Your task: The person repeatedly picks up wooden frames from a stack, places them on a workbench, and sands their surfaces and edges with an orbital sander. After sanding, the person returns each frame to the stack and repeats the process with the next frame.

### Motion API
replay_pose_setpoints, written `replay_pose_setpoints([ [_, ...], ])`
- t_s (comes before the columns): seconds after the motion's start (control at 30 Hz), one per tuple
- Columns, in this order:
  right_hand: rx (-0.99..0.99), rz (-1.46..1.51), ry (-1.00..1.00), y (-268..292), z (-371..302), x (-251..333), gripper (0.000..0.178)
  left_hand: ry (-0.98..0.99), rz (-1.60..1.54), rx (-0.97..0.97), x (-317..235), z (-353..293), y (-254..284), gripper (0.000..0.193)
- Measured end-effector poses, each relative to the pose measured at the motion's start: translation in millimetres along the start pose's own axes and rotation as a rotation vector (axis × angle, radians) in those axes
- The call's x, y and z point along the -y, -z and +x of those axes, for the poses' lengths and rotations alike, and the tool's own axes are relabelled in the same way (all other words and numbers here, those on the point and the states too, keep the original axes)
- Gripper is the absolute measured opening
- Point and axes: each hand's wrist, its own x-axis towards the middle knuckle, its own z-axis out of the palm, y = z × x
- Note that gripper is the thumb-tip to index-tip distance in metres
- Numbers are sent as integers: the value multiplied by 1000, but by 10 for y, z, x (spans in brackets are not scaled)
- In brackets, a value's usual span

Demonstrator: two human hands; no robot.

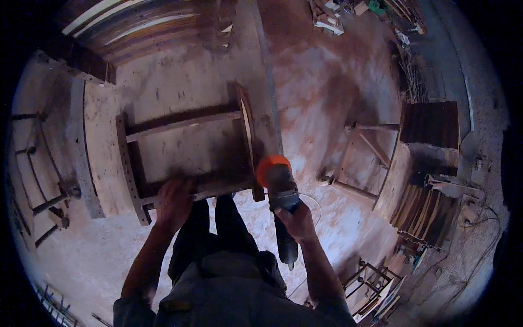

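Note:
A dark wooden frame (128, 163), with two end pieces joined by long rails, lies on a pale workbench top (163, 76). My left hand (174, 201) is closed over the near rail, towards its left end; some fingertips are hard to see in the shadow. In my right hand (294, 218) is an angle grinder (283, 188), gripped round its body with the rear end pointing back towards me. Its orange disc (267, 170) is at the outer side of the frame's right end piece, against it or very close; I cannot tell which.
Long boards (147, 32) are stacked across the bench's far end. A thin cord (317, 210) loops over the dusty floor (338, 234) at right. Beyond it stands a table with braced legs (373, 147) and piled wood strips (427, 212). Metal stands (41, 163) occupy the left side.

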Motion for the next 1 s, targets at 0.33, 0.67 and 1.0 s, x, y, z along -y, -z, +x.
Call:
replay_pose_setpoints([
  [0.33,47,241,76,-192,987,619,46,732,-207,-382,576,-948,220,42],
  [0.67,6,-93,51,-145,1153,984,41,869,-1035,-285,829,-1086,-24,25],
  [1.0,207,-145,209,-993,911,1132,51,921,-1052,-376,612,-1174,20,24],
])
